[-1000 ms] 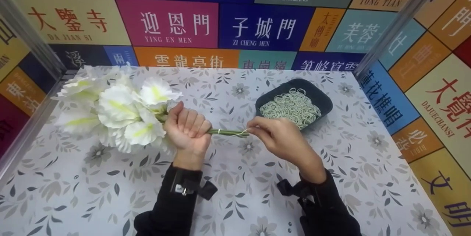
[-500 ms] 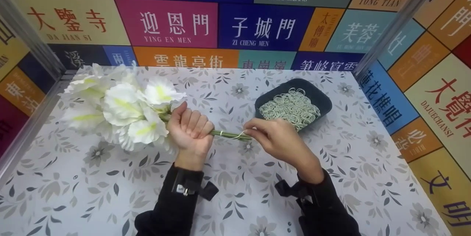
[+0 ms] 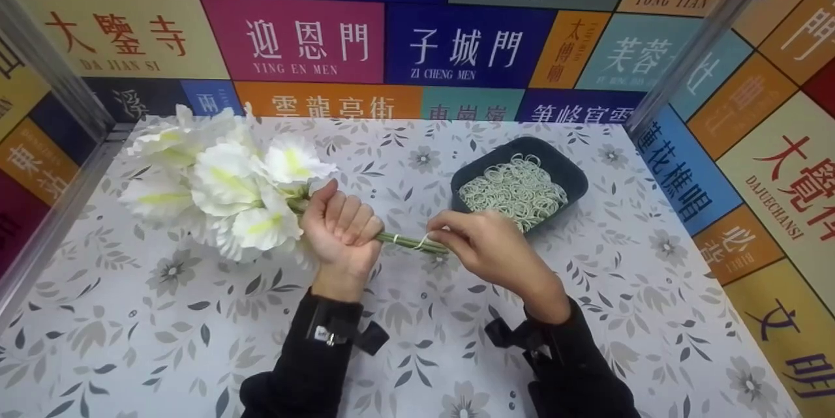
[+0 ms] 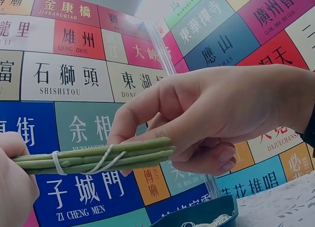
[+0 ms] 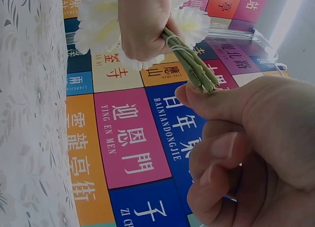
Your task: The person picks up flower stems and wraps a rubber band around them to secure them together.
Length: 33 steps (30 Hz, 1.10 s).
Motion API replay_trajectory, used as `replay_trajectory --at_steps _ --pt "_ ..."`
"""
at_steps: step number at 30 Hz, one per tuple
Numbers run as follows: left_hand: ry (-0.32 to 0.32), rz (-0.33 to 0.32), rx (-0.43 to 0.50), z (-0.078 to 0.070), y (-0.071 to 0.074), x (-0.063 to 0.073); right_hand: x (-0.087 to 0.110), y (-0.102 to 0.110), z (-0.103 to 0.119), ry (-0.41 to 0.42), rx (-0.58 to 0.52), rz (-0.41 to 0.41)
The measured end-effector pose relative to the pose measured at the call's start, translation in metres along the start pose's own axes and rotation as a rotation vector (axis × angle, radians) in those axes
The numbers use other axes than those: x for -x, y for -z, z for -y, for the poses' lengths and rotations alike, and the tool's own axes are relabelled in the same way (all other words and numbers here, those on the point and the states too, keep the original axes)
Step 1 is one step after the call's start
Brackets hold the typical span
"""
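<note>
A bunch of white artificial flowers (image 3: 225, 180) lies sideways in the head view, blooms to the left. My left hand (image 3: 342, 232) grips its green stems (image 4: 142, 153), fingers curled round them just below the blooms. One pale rubber band (image 4: 57, 162) circles the stems close to that hand. Farther toward the cut ends, a second rubber band (image 4: 102, 161) crosses the stems at a slant. My right hand (image 3: 492, 252) pinches this second band between thumb and fingers, beside the stem ends. Its exact pinch point is partly hidden behind the stems in the left wrist view.
Behind the right hand stands a dark tray (image 3: 574, 180) with many pale rubber bands (image 3: 515, 190). The table (image 3: 417, 353) has a leaf-patterned cover. Printed panels (image 3: 293, 40) enclose the back and sides, with clear corner posts (image 3: 691, 46).
The left hand and flowers have shifted slightly right. The right hand has drawn a little left, bringing the second rubber band along the stems, closer to the first.
</note>
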<state>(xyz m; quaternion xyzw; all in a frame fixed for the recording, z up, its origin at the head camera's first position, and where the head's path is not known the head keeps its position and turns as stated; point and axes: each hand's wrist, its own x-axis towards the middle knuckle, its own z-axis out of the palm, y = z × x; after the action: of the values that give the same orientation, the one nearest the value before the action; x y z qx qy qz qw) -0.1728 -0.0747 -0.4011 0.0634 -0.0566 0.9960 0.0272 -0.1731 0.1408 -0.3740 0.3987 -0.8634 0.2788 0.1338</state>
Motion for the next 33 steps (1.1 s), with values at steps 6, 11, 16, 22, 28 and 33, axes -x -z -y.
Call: replay_trajectory --at_steps 6,11,16,22,28,33 --pt "0.027 0.006 -0.007 0.002 0.001 0.0 -0.001 0.0 0.0 0.004 -0.006 0.014" --pt "0.029 -0.014 -0.031 0.004 0.001 0.0 -0.002 -0.001 -0.001 0.006 -0.032 0.037" --pt "0.06 -0.01 -0.044 0.008 0.002 0.001 -0.002 -0.003 0.0 0.019 -0.035 0.039" --pt "0.083 0.007 -0.035 0.012 0.004 0.002 -0.003 -0.007 0.0 0.048 -0.008 0.001" --pt "0.083 -0.021 -0.062 0.016 0.004 0.003 -0.002 -0.008 -0.001 0.044 -0.015 -0.011" --pt "0.082 -0.038 -0.063 0.016 0.005 0.003 -0.002 -0.008 -0.001 0.045 -0.048 0.04"
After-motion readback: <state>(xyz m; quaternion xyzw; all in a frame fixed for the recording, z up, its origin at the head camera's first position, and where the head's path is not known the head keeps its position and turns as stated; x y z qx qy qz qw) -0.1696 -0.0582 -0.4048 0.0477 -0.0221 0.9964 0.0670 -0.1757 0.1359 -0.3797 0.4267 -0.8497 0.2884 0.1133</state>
